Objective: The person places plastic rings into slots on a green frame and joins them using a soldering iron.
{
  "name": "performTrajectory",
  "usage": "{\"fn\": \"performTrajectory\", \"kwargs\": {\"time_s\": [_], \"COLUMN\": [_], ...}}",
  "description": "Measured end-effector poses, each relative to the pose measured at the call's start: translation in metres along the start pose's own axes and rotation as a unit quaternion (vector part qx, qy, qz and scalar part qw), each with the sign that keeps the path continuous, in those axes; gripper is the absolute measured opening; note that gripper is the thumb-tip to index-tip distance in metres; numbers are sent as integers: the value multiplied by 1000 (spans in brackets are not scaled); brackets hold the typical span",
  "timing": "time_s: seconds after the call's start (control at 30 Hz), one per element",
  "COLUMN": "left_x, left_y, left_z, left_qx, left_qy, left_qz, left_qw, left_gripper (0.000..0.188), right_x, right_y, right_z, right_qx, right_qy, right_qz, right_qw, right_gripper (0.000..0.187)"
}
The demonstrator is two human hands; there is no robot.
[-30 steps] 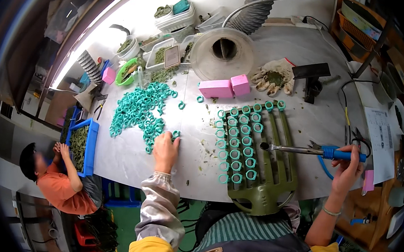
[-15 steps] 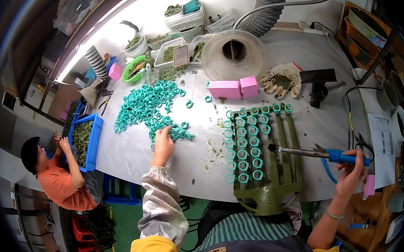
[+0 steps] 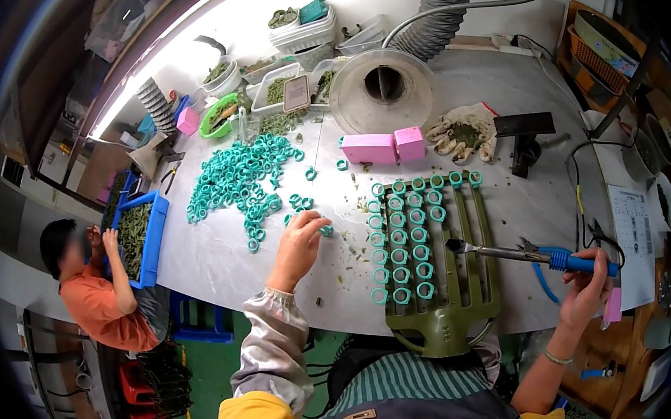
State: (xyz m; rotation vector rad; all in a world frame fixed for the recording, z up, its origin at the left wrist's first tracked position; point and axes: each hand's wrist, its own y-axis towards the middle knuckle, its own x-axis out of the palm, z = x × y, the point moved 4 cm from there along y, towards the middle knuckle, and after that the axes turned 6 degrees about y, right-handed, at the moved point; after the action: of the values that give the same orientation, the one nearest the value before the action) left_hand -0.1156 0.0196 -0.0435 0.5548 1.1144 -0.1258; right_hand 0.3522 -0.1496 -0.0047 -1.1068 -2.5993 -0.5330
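Teal rings point(image 3: 237, 175) lie in a loose pile at the left of the grey worktable. My left hand point(image 3: 298, 247) is at the pile's right edge, its fingers closed round a teal ring point(image 3: 326, 230) at the fingertips. A few more rings lie just beyond the fingers. In my right hand point(image 3: 586, 293) is a soldering iron point(image 3: 573, 262) with a blue handle and a metal shaft. Its dark tip points left, over an olive-green slatted rack point(image 3: 440, 320). Teal rings point(image 3: 398, 255) stand in rows along the rack's left slats, with a couple on the far ends of the others.
Pink blocks point(image 3: 369, 149), a stained glove point(image 3: 465, 133) and a black stand point(image 3: 524, 137) are beyond the rack. Behind are a clear funnel hood point(image 3: 350, 105) and tubs of green pieces point(image 3: 276, 88). A person in orange point(image 3: 110, 310) works left by a blue crate point(image 3: 155, 236).
My left hand has moved right from the pile toward the rack, and a few rings have shifted right with it. My right hand and the soldering iron have hardly moved.
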Motion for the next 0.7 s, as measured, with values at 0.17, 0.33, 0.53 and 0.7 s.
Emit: {"fn": "performTrajectory", "kwargs": {"time_s": [0.17, 0.33, 0.53, 0.7], "left_x": [14, 18, 16, 19], "left_y": [-8, -13, -19, -25], "left_z": [-10, -12, -20, -21], "left_qx": [5, -68, -179, -127], "left_qy": [14, -89, -285, -258], "left_qz": [4, -14, -91, -136], "left_qw": [1000, 994, 937, 948], "left_gripper": [18, 17, 38, 44], "right_x": [-1, -2, -4, -5], "right_y": [0, 0, 0, 0], "right_z": [2, 3, 3, 1], "right_qx": [-2, 3, 7, 2], "right_qy": [1, 1, 3, 9], "right_qz": [6, 14, 21, 11], "right_qw": [1000, 1000, 1000, 1000], "right_gripper": [33, 33, 33, 32]}}
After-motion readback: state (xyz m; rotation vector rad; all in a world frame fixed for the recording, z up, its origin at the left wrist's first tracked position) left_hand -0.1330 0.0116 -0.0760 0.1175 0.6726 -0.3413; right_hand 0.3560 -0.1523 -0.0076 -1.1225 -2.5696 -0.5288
